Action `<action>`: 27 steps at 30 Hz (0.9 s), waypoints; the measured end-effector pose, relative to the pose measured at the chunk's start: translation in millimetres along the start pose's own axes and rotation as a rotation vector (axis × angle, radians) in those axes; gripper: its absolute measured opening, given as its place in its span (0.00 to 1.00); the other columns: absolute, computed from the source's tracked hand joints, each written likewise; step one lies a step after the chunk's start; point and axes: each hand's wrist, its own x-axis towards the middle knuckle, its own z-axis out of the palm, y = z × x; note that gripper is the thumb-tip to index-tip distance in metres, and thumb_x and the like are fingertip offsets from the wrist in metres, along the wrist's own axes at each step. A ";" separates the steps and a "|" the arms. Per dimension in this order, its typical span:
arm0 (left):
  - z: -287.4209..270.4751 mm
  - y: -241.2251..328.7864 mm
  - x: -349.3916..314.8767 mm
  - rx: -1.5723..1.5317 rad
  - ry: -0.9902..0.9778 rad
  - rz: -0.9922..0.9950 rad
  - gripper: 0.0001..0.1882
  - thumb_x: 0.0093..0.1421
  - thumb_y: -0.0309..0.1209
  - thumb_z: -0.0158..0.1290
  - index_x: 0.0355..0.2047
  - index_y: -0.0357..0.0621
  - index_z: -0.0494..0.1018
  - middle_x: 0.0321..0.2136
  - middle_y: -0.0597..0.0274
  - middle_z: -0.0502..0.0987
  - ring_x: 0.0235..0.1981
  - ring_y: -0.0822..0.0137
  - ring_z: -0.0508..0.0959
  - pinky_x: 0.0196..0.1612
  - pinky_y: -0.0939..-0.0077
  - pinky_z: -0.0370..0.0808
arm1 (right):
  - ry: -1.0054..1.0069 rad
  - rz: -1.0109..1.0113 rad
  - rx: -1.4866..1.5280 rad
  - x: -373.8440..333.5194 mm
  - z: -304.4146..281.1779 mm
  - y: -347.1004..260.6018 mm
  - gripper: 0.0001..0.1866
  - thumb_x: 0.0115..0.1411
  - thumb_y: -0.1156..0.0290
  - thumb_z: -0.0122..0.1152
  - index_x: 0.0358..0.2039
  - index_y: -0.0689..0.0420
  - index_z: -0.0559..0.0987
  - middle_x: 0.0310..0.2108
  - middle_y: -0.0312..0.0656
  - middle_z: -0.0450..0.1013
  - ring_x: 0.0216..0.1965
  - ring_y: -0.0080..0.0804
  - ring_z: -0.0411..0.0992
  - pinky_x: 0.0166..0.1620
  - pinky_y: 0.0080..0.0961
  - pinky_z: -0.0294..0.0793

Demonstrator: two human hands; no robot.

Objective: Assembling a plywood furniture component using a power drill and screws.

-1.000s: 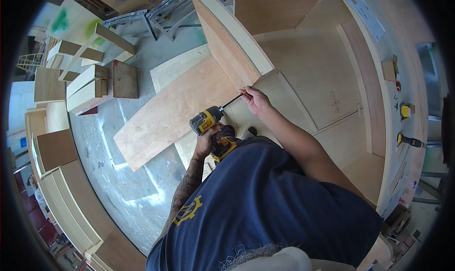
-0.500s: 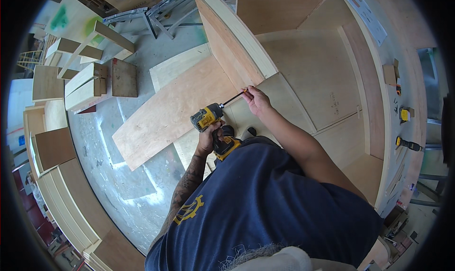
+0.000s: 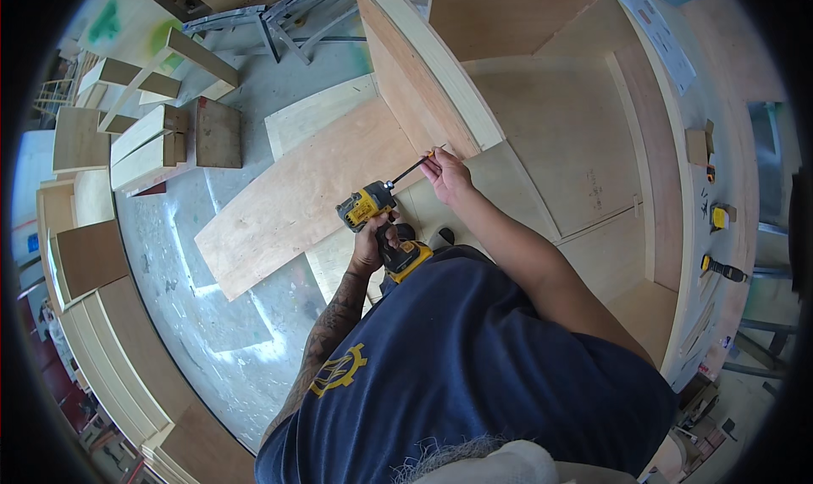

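Pairing yellow with black: drill (image 3: 367, 206)

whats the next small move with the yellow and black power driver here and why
Judging by this view, the right hand should probably come clear of the long dark slender bit before any spinning: that hand is right at the bit's tip, while the left hand grips the yellow-and-black power driver by its handle.

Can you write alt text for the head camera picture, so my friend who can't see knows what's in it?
A left hand grips a yellow-and-black drill, and the right hand is at the tip of its long bit. Below a dark blue shirt, wooden boards lie on a grey floor.
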 end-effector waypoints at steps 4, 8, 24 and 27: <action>-0.4 5.7 5.5 -0.027 -0.008 0.010 0.20 0.64 0.44 0.52 0.47 0.40 0.69 0.17 0.68 0.67 0.17 0.69 0.70 0.27 0.72 0.72 | 0.004 -0.010 -0.067 0.4 25.4 2.5 0.09 0.71 0.66 0.55 0.48 0.53 0.75 0.46 0.44 0.76 0.50 0.38 0.76 0.59 0.41 0.76; 4.5 18.8 16.3 -0.181 -0.016 0.031 0.18 0.64 0.41 0.54 0.44 0.39 0.71 0.15 0.67 0.68 0.15 0.70 0.70 0.24 0.75 0.71 | -0.024 -0.020 -0.141 -1.2 43.7 -2.4 0.11 0.71 0.64 0.56 0.50 0.53 0.74 0.47 0.45 0.77 0.48 0.38 0.76 0.57 0.42 0.77; -3.2 102.4 101.1 -0.197 -0.116 0.043 0.18 0.63 0.43 0.55 0.43 0.41 0.71 0.16 0.69 0.68 0.15 0.71 0.69 0.24 0.74 0.71 | -0.122 -0.650 -1.630 -25.4 77.8 -182.6 0.42 0.40 0.57 0.81 0.54 0.64 0.75 0.52 0.55 0.75 0.54 0.44 0.75 0.58 0.35 0.72; -16.0 110.4 107.6 -0.144 -0.097 0.033 0.19 0.64 0.45 0.52 0.44 0.43 0.70 0.16 0.71 0.66 0.16 0.71 0.68 0.25 0.74 0.70 | -0.247 -0.561 -1.625 -29.5 88.9 -180.3 0.41 0.40 0.60 0.79 0.54 0.65 0.74 0.51 0.55 0.77 0.54 0.45 0.75 0.57 0.33 0.73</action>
